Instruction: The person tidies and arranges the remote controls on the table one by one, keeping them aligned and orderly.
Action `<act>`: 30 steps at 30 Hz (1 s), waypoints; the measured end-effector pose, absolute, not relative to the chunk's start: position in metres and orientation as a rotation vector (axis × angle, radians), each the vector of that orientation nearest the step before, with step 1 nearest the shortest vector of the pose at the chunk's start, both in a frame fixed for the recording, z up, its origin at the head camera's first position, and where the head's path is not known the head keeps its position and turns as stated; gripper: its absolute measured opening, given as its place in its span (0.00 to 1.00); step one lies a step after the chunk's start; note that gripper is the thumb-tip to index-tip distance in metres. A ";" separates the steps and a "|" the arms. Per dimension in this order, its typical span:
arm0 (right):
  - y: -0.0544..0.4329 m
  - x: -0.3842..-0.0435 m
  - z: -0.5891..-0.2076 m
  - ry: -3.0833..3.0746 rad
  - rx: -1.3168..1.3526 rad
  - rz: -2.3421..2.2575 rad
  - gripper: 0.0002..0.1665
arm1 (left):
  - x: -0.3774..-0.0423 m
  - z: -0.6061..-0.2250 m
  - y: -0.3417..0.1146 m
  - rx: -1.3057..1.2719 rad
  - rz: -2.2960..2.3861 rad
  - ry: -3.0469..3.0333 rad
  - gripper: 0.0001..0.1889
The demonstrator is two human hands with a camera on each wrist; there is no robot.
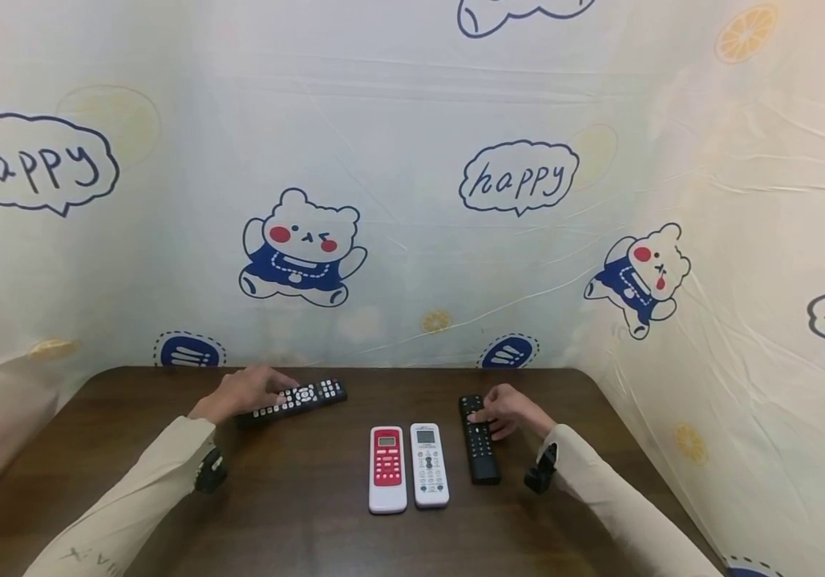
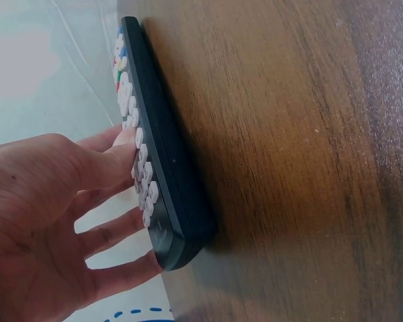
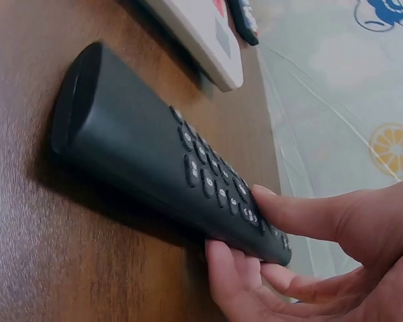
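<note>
At the table's back left, my left hand [image 1: 244,393] holds a black remote control with white buttons [image 1: 320,392]. In the left wrist view, the thumb lies on the button face of this remote [image 2: 171,147], and the fingers reach its far edge. Right of centre, my right hand [image 1: 515,410] pinches the upper part of a second black remote control [image 1: 483,461] with dark buttons. The right wrist view shows the thumb on top of that remote [image 3: 141,147] and the fingers along its side; its wide end points away from the hand.
Between the hands lie a white remote with a red button panel [image 1: 387,498] and an all-white remote [image 1: 430,473], side by side on the brown wooden table [image 1: 275,497]. A pale printed curtain [image 1: 398,160] hangs at the table's back and right edges.
</note>
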State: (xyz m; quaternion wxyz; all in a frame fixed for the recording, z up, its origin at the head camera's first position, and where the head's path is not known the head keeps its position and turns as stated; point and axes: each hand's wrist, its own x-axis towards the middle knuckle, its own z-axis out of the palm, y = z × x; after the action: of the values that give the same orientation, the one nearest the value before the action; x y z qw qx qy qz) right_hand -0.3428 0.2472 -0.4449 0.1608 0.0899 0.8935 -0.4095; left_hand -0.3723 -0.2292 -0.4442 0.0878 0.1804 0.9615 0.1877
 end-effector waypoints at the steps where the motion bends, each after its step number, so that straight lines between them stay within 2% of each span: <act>1: 0.248 -0.343 -0.445 2.546 0.255 -1.183 0.17 | -0.372 -0.444 -0.229 0.538 0.555 2.864 0.19; 5: 0.253 -0.345 -0.446 2.514 0.238 -1.239 0.15 | -0.371 -0.441 -0.228 0.538 0.564 2.865 0.19; 13: 0.264 -0.347 -0.448 2.422 0.227 -1.378 0.18 | -0.370 -0.440 -0.228 0.532 0.561 2.859 0.18; 23: 0.265 -0.341 -0.443 2.359 0.208 -1.474 0.32 | -0.372 -0.443 -0.229 0.572 0.530 2.887 0.17; 30: 0.259 -0.335 -0.444 2.306 0.150 -1.515 0.36 | -0.369 -0.441 -0.228 0.562 0.544 2.876 0.18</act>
State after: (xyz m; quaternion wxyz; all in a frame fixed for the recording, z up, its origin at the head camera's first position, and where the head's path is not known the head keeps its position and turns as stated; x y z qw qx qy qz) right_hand -0.3348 0.2590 -0.4441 0.1881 0.0532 0.8196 -0.5385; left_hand -0.3693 -0.2275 -0.4407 0.0805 0.1879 0.9618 0.1819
